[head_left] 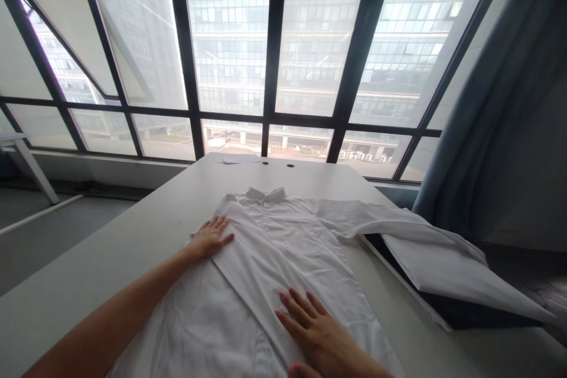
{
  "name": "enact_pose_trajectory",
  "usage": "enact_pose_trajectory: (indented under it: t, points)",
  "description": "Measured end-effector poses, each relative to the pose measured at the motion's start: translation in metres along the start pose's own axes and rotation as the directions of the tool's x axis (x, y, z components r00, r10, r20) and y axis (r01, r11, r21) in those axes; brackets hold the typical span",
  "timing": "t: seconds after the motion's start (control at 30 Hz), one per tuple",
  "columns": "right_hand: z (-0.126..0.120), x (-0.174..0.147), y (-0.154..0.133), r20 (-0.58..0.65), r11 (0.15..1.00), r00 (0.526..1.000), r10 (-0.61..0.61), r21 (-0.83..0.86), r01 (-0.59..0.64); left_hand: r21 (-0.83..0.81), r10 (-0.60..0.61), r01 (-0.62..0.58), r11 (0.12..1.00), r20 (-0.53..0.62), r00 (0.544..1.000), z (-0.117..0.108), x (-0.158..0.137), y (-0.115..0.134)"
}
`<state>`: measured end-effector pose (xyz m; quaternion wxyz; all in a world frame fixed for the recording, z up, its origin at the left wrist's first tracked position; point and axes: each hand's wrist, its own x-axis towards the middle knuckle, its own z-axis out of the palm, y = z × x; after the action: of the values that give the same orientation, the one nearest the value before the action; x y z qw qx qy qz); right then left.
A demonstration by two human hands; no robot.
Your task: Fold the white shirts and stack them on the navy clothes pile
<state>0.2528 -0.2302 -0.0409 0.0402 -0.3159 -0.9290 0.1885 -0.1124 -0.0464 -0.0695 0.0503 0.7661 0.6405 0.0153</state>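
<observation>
A white button-up shirt (283, 236) lies front side up on a white table, its collar toward the window. One sleeve is folded diagonally across the front from the left shoulder down toward the middle. My left hand (211, 237) rests on the shirt's left edge near the shoulder, fingers stretched out. My right hand (312, 325) lies flat on the lower right part of the shirt, fingers spread and palm down. The other sleeve (376, 218) stretches out to the right over a stack of cloth.
The white table (146, 230) reaches back to the large window (230, 41). On its right sits a pile of white and dark folded cloth (443, 271). A grey-blue curtain (478, 94) hangs at right; another table's leg (38, 171) stands at left.
</observation>
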Motion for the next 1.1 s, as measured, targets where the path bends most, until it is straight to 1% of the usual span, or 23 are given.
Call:
enact_pose_trajectory:
  t: [0.07, 0.1, 0.13, 0.17, 0.2, 0.23, 0.27, 0.3, 0.33, 0.4, 0.47, 0.53, 0.63, 0.73, 0.83, 0.93, 1.0, 1.1]
  points:
    - [-0.006, 0.002, -0.005, 0.011, 1.0, 1.0, 0.021, -0.012, -0.021, 0.003, -0.034, 0.034, 0.999, 0.02, 0.999, -0.009, 0.007, -0.002]
    - [-0.01, 0.007, -0.01, 0.001, 0.999, 0.999, 0.044, -0.02, -0.044, 0.01, -0.055, 0.055, 0.998, 0.026, 0.998, -0.012, 0.009, 0.002]
    - [-0.013, 0.013, -0.014, -0.022, 0.997, 0.997, 0.07, -0.03, -0.071, 0.019, -0.066, 0.066, 0.998, 0.017, 0.998, -0.013, 0.01, 0.009]
    - [-0.016, 0.02, -0.018, -0.052, 0.995, 0.995, 0.089, -0.04, -0.091, 0.028, -0.051, 0.051, 0.998, -0.004, 0.999, -0.013, 0.008, 0.019]
    - [-0.018, 0.029, -0.022, -0.084, 0.994, 0.992, 0.094, -0.049, -0.098, 0.035, -0.01, 0.011, 0.999, -0.033, 0.999, -0.011, 0.005, 0.031]
    - [-0.02, 0.038, -0.024, -0.108, 0.994, 0.991, 0.083, -0.056, -0.089, 0.039, 0.065, -0.063, 0.997, -0.071, 0.995, -0.007, 0.0, 0.044]
    - [-0.02, 0.047, -0.024, -0.119, 0.996, 0.991, 0.06, -0.06, -0.067, 0.027, 0.169, -0.168, 0.985, -0.084, 0.982, -0.001, -0.006, 0.058]
    - [-0.02, 0.054, -0.023, -0.117, 0.997, 0.993, 0.032, -0.059, -0.039, 0.005, 0.249, -0.249, 0.968, -0.072, 0.966, 0.005, -0.013, 0.07]
    - [-0.019, 0.06, -0.021, -0.108, 0.999, 0.994, 0.008, -0.052, -0.014, -0.013, 0.302, -0.303, 0.953, -0.054, 0.952, 0.011, -0.02, 0.08]
    - [-0.015, 0.066, -0.014, -0.083, 1.0, 0.996, -0.011, -0.025, 0.009, -0.035, 0.339, -0.341, 0.939, -0.041, 0.94, 0.02, -0.029, 0.088]
    - [-0.011, 0.064, -0.008, -0.059, 1.0, 0.998, -0.018, 0.005, 0.019, -0.045, 0.313, -0.314, 0.948, -0.033, 0.949, 0.022, -0.029, 0.081]
    - [-0.009, 0.06, -0.003, -0.045, 0.999, 0.999, -0.03, 0.025, 0.031, -0.054, 0.256, -0.257, 0.965, -0.021, 0.967, 0.018, -0.019, 0.065]
    - [-0.007, 0.055, 0.001, -0.043, 0.998, 0.998, -0.05, 0.042, 0.051, -0.067, 0.18, -0.181, 0.981, -0.024, 0.983, 0.01, 0.009, 0.038]
    - [-0.003, 0.058, 0.009, -0.038, 0.996, 0.996, -0.076, 0.035, 0.077, -0.062, 0.111, -0.112, 0.992, -0.028, 0.993, 0.006, 0.044, 0.02]
    - [0.01, 0.065, 0.022, -0.045, 0.992, 0.991, -0.126, -0.02, 0.126, -0.035, 0.036, -0.037, 0.999, -0.033, 0.999, 0.005, 0.08, 0.009]
    - [0.029, 0.074, 0.035, -0.067, 0.966, 0.969, -0.239, -0.118, 0.231, -0.019, -0.032, 0.03, 0.999, -0.059, 0.998, 0.003, 0.111, 0.001]
    - [0.04, 0.079, 0.04, -0.087, 0.937, 0.947, -0.31, -0.195, 0.289, -0.022, -0.073, 0.071, 0.997, -0.07, 0.995, 0.002, 0.127, -0.003]
    - [0.048, 0.082, 0.042, -0.12, 0.911, 0.928, -0.352, -0.271, 0.311, -0.032, -0.096, 0.094, 0.995, -0.064, 0.993, 0.001, 0.142, -0.008]
